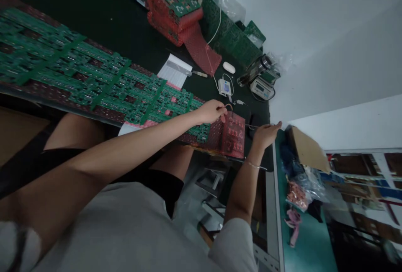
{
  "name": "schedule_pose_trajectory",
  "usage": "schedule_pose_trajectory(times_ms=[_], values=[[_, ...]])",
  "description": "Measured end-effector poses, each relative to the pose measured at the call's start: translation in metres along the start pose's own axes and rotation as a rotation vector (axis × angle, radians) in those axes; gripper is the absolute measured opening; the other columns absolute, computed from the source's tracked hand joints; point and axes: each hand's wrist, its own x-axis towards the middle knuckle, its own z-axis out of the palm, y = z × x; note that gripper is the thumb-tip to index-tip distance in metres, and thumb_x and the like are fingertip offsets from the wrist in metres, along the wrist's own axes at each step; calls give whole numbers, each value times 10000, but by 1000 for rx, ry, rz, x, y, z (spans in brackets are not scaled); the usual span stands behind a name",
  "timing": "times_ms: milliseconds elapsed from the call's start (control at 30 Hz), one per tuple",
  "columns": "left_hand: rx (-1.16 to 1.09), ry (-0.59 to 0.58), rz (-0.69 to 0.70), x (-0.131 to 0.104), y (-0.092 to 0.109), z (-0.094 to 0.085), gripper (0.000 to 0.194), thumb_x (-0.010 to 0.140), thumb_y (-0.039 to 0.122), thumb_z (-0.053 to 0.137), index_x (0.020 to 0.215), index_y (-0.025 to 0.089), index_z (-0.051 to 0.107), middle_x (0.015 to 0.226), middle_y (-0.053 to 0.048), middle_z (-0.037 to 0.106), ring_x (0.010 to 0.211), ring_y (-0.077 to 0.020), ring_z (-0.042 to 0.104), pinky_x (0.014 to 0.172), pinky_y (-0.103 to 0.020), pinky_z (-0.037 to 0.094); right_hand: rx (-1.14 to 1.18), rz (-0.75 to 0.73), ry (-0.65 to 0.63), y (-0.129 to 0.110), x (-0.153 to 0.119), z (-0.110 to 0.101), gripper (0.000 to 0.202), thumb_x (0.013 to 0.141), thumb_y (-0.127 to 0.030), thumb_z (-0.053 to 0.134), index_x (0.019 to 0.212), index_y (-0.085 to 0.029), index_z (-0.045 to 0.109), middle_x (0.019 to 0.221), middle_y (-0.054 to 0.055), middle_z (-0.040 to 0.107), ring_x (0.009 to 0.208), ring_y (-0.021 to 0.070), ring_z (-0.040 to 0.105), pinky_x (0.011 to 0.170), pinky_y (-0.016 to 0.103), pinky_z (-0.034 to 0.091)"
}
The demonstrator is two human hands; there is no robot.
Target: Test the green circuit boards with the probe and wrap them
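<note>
My left hand (212, 112) is closed in a pinch at the upper left corner of a red bubble-wrap package (234, 134). A thin tan band (229, 106), which looks like a rubber band, loops out by its fingertips. To the right of the package, my right hand (266, 134) is raised with its fingers closed on a thin strand that runs back toward the package. Whether this is the same band I cannot tell. Green circuit board panels (106, 77) lie in a long row on red bubble wrap to the left of the package.
A wrapped stack of boards (177, 6) sits at the back with a red bubble-wrap strip trailing off. Paper (176, 71), a cutter knife (199, 73), a white mouse-shaped object (229, 68), a small cabled device (225, 87) and a meter (262, 89) lie behind my hands. A cardboard box (309, 148) stands right.
</note>
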Motion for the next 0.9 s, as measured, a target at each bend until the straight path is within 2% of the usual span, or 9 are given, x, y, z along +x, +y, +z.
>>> schedule_pose_trajectory(times_ms=[33, 67, 167, 233, 367, 533, 633, 733, 900], values=[[87, -21, 44, 0, -4, 3, 278, 1071, 173, 475, 898, 147, 691, 812, -40, 776, 575, -107, 588, 609, -240, 418, 35, 74, 45, -9, -21, 4, 607, 1097, -561, 319, 1335, -91, 621, 1068, 240, 718, 968, 328, 739, 840, 468, 602], [189, -47, 92, 0, -7, 6, 305, 1070, 175, 475, 870, 149, 703, 817, -38, 780, 653, -119, 643, 661, -236, 451, 121, 95, -28, -19, -40, 8, 578, 1074, -605, 386, 1209, -125, 680, 990, 195, 734, 901, 305, 727, 808, 441, 601], [448, -130, 165, -6, -11, 16, 323, 1040, 168, 509, 822, 160, 748, 862, -45, 791, 825, -161, 732, 776, -246, 509, 460, 75, -455, -48, -77, 23, 570, 1022, -699, 462, 898, -203, 714, 831, 88, 726, 792, 237, 673, 750, 370, 580], [532, -113, 144, -16, -12, 19, 260, 1017, 188, 555, 938, 162, 801, 996, -87, 803, 927, -221, 759, 828, -292, 537, 594, 75, -548, -60, -82, 31, 561, 991, -716, 515, 853, -210, 714, 848, 68, 732, 819, 221, 664, 779, 355, 573], [862, 5, 210, -51, -29, 14, 463, 1045, 401, 613, 1423, 147, 693, 1525, -220, 608, 1335, -379, 648, 1106, -478, 505, 692, 188, -448, -61, -61, 41, 573, 998, -710, 515, 914, -198, 761, 862, 71, 754, 849, 209, 695, 797, 339, 586], [1136, -57, 207, -86, -77, 0, 694, 1012, 530, 658, 1605, 192, 537, 1733, -195, 338, 1645, -452, 227, 1317, -703, 146, 1009, 373, -577, -59, -18, 70, 466, 946, -671, 676, 866, -216, 734, 826, 42, 760, 772, 180, 755, 778, 327, 655], [1153, -68, 236, -92, -95, -4, 675, 1020, 511, 642, 1627, 248, 509, 1746, -154, 317, 1650, -422, 234, 1330, -693, 113, 1137, 345, -643, -67, 0, 95, 436, 742, -575, 927, 874, -206, 736, 943, 32, 782, 877, 186, 795, 935, 364, 675], [1152, -52, 286, -96, -100, -5, 627, 1025, 473, 635, 1609, 268, 533, 1740, -132, 346, 1646, -385, 271, 1344, -652, 140, 1091, 234, -719, -75, 7, 117, 522, 610, -582, 989, 868, -197, 749, 976, 35, 783, 827, 185, 790, 890, 369, 686], [1084, 118, 405, -124, -104, -25, 608, 1027, 441, 610, 1597, 240, 544, 1733, -131, 377, 1640, -347, 303, 1360, -582, 198, 964, 93, -775, -81, 2, 143, 549, 717, -695, 874, 930, -204, 752, 919, 45, 781, 757, 178, 752, 750, 341, 663]])
